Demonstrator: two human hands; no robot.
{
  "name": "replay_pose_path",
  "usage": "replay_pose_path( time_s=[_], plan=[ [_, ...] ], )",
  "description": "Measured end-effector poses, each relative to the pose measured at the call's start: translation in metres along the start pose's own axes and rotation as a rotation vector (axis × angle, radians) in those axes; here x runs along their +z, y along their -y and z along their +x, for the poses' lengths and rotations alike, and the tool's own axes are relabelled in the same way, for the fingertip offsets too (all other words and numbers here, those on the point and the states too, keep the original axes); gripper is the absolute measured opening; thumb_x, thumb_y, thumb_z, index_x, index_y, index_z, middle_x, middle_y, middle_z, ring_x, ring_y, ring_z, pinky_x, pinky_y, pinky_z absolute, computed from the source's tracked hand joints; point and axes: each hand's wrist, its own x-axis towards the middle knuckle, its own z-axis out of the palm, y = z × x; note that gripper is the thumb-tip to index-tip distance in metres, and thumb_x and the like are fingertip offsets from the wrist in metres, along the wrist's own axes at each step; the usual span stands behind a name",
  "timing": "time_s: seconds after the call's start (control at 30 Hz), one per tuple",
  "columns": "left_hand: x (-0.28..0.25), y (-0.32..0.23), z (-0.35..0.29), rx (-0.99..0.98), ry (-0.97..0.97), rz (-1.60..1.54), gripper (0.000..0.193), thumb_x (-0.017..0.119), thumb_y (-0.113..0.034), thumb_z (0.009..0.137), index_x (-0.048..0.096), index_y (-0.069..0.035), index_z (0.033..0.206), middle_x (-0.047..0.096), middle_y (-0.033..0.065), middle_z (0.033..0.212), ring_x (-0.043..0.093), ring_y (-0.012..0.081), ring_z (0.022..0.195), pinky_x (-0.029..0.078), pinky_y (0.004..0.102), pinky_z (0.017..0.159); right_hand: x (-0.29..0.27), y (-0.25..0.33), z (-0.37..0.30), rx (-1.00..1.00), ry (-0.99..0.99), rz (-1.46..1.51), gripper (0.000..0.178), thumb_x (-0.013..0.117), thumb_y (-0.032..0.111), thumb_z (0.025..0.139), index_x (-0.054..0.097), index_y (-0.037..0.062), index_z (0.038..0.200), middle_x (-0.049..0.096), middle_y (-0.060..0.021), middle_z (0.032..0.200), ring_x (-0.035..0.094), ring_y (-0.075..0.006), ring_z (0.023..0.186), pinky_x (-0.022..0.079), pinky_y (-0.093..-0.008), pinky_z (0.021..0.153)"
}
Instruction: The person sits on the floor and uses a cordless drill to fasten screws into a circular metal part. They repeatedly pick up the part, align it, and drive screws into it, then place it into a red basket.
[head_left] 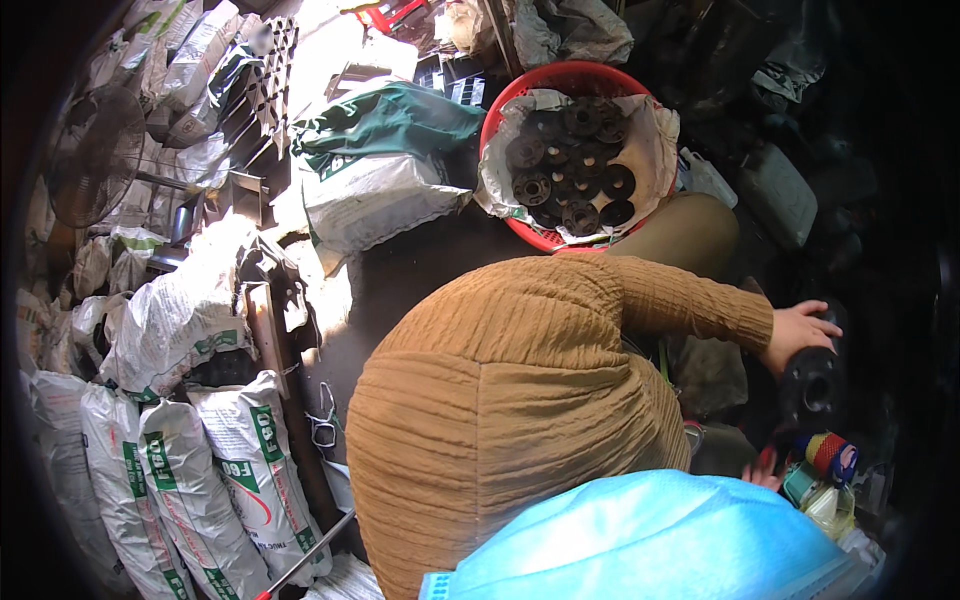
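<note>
My left arm, in a ribbed brown sleeve, reaches across to the right. My left hand (pixel 797 335) is on a dark round metal flange (pixel 812 385) with a hole in it; its fingers lie over the part's upper edge, and the underside of the grip is in shadow. Below it, my right hand (pixel 764 472) shows only as a few fingertips beside a small red item. The rest of that hand is hidden behind the blue face mask (pixel 640 540). Close to the right hand lies a roll banded in red, yellow and blue (pixel 828 455).
A red basket (pixel 492 120), lined with a pale sack, holds several dark flanges ahead of me. White and green sacks (pixel 250 480) are stacked at left, near a fan (pixel 97 157). A green cloth (pixel 390 118) covers another sack. A white jug (pixel 778 195) lies at right.
</note>
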Motion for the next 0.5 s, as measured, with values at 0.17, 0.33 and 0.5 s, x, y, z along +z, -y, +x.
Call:
replay_pose_path(
  time_s=[0.17, 0.33, 0.5],
  plan=[
    [0.011, -0.069, 0.022, 0.129, 0.004, -0.193, 0.101, 0.085, -0.051, 0.050, 0.043, -0.021, 0.137, 0.041, 0.0082, 0.144, 0.023, 0.0346, 0.141, 0.004, 0.0633, 0.111, -0.014, 0.009, 0.022, -0.056, -0.330, 0.351, 0.051, 0.047, 0.034, 0.098, 0.046, -0.0033, 0.132, 0.047, -0.0203, 0.134, 0.052, -0.0306, 0.118, 0.042, -0.0407, 0.102],
    [-0.034, -0.039, 0.048, 0.041, 0.413, -0.071, 0.101, 0.086, -0.054, 0.054, 0.043, -0.017, 0.138, 0.021, 0.0159, 0.153, 0.020, 0.0339, 0.142, 0.021, 0.0531, 0.113, -0.078, 0.043, -0.029, -0.104, -0.822, 0.220, 0.046, 0.052, 0.028, 0.094, 0.052, -0.0036, 0.128, 0.049, -0.0223, 0.132, 0.054, -0.0335, 0.116, 0.043, -0.0429, 0.101],
    [-0.064, 0.078, 0.015, -0.762, 0.086, -1.160, 0.044, 0.061, -0.026, 0.090, 0.053, -0.002, 0.125, 0.059, 0.0138, 0.123, 0.056, 0.0287, 0.116, 0.042, 0.0383, 0.103, -0.216, 0.009, -0.176, -0.097, -1.294, 0.508, 0.061, 0.065, 0.037, 0.084, 0.051, -0.0004, 0.129, 0.049, -0.0193, 0.135, 0.048, -0.0348, 0.123, 0.038, -0.0474, 0.106]
  ],
)
